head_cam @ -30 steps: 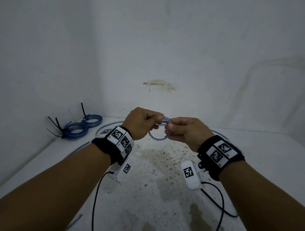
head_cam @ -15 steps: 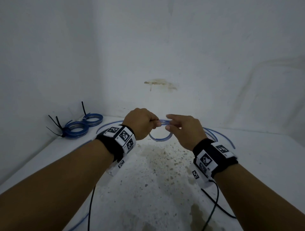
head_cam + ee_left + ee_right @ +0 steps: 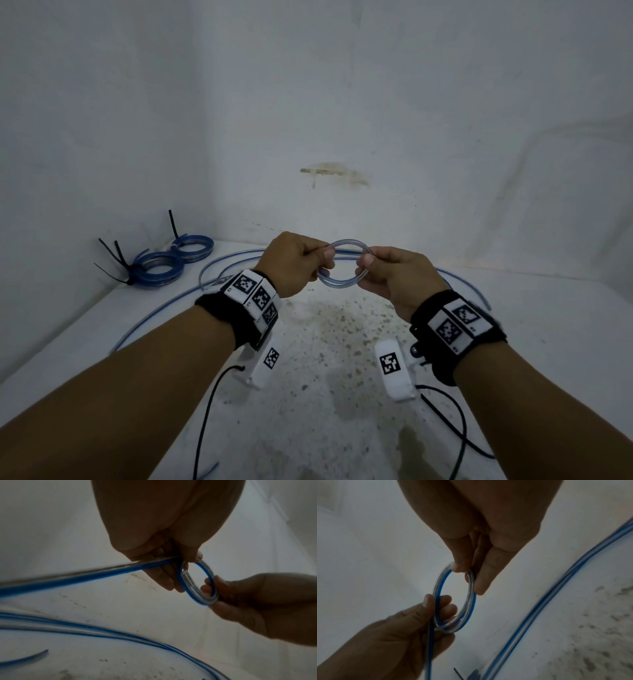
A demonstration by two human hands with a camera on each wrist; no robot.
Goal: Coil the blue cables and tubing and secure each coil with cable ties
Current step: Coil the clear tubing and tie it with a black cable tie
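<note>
A small coil of clear tubing with a blue stripe [image 3: 343, 281] [image 3: 197, 582] [image 3: 455, 597] hangs in the air between both hands, above the white table [image 3: 342, 394]. My left hand [image 3: 294, 262] pinches its left side between thumb and fingers. My right hand [image 3: 387, 270] pinches its right side. The loose rest of the tubing [image 3: 164, 311] [image 3: 68, 574] [image 3: 556, 588] trails from the left hand and curves in long arcs over the table.
Two finished blue coils [image 3: 161, 269], bound with black cable ties [image 3: 114, 255], lie in the far left corner against the wall. A short blue piece [image 3: 205, 471] lies near the front edge. The table top is stained in the middle.
The coil has grown rounder and more open as both hands turned it. My right hand has shifted its pinch to the coil's right side; the hands sit slightly farther apart.
</note>
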